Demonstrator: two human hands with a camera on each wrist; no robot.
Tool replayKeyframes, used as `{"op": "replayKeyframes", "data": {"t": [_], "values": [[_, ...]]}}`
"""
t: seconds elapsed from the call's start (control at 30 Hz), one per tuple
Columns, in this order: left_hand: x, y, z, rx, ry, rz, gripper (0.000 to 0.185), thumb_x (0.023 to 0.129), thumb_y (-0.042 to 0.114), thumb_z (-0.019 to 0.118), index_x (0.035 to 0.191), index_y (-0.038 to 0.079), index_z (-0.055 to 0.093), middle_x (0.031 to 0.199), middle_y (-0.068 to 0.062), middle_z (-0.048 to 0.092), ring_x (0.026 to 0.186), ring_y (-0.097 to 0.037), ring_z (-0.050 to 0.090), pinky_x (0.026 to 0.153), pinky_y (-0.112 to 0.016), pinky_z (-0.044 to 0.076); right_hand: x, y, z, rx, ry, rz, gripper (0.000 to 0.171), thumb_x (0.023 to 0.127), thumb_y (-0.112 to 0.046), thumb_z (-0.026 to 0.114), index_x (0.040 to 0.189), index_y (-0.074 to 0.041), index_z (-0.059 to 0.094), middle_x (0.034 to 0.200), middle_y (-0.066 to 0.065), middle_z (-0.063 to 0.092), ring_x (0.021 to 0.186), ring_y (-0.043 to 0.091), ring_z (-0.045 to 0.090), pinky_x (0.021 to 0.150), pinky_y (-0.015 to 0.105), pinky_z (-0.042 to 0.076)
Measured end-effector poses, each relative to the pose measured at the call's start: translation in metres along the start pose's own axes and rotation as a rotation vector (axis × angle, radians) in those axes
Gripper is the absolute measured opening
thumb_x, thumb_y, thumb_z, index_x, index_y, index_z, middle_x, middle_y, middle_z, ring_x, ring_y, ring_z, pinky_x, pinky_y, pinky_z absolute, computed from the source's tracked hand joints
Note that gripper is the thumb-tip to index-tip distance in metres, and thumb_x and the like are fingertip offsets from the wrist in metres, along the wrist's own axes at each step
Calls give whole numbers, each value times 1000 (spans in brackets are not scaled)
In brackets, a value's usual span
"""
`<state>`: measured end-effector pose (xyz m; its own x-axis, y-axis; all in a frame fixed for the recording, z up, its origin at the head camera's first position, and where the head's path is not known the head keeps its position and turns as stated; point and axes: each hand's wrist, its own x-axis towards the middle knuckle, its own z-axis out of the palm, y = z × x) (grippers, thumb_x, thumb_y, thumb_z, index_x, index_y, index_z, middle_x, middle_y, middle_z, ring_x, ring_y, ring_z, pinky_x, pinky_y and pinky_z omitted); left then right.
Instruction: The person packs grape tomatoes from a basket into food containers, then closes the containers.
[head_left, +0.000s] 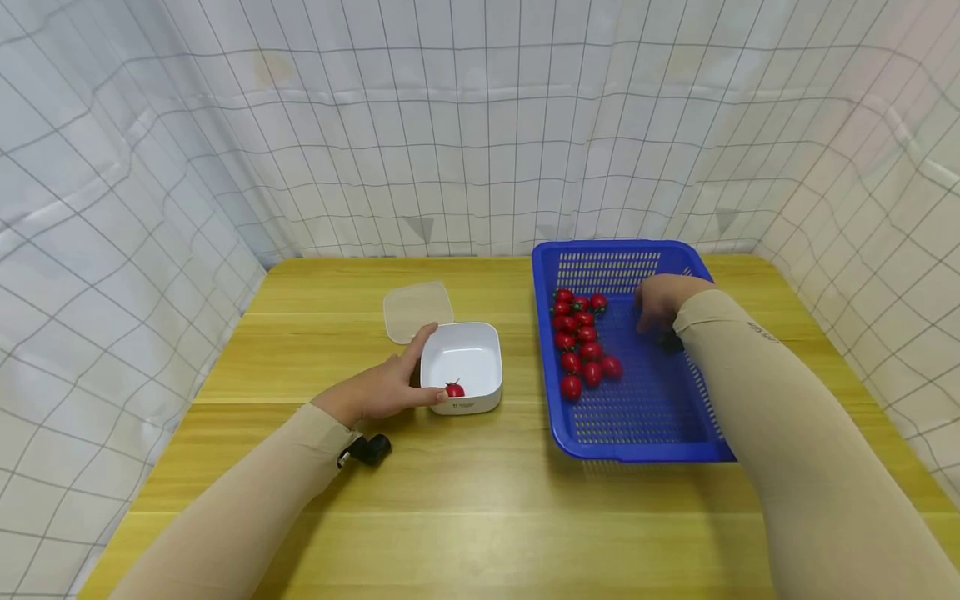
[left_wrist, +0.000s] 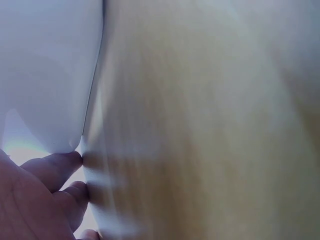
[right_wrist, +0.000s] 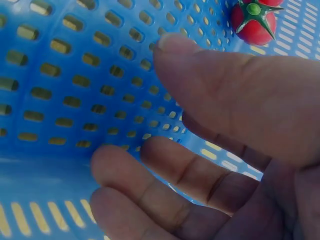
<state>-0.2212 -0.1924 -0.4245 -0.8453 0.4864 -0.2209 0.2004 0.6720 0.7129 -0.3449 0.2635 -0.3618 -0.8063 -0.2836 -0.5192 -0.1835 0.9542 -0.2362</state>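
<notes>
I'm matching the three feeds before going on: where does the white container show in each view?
Head: the white container sits left of centre on the table, one tomato inside, the left hand against its near-left side.
Left wrist: its white wall fills the upper left, fingertips touching its edge.
Right wrist: not in view; only the blue basket and the right hand.
Shared landmark: the left hand's fingers at the container, in the head and left wrist views.

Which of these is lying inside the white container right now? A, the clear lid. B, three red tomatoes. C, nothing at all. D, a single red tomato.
D: the head view shows a single red tomato inside the white container, which the left hand steadies, while the clear lid lies on the table behind it.
</notes>
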Motion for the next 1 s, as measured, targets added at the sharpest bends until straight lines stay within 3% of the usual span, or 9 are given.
{"op": "replayKeyframes", "data": {"t": [0.33, 0.77, 0.87, 1.0], "values": [[-2, 3, -2, 18, 3, -28, 113, 93, 53, 73, 169, 24, -6, 165, -27, 32, 146, -45, 41, 123, -65, 31, 4, 2, -1, -26, -4, -11, 50, 87, -15, 80, 127, 12, 65, 105, 22, 75, 80, 23, 74, 76, 38, 63], [-2, 0, 0, 39, 3, -47, 111, 94, 56, 71, 169, 27, -6, 168, -26, 28, 149, -54, 34, 121, -71, 30, 2, -6, 2, 24, 33, 7, 65, 89, -12, 79, 143, 13, 52, 111, 26, 69, 78, 26, 70, 68, 35, 59], [-2, 1, 0, 42, 5, -52, 111, 94, 56, 70, 169, 29, -7, 169, -26, 25, 151, -55, 32, 121, -72, 29, 3, -6, 3, 15, 47, 8, 67, 89, -13, 79, 144, 14, 50, 114, 28, 68, 81, 29, 70, 71, 39, 61], [-2, 1, 0, 29, 8, -43, 111, 94, 54, 71, 169, 28, -6, 169, -25, 26, 150, -51, 34, 122, -70, 30, 5, -5, 5, -7, 89, 9, 64, 88, -14, 80, 139, 15, 53, 119, 30, 68, 94, 33, 69, 88, 50, 61]]}}
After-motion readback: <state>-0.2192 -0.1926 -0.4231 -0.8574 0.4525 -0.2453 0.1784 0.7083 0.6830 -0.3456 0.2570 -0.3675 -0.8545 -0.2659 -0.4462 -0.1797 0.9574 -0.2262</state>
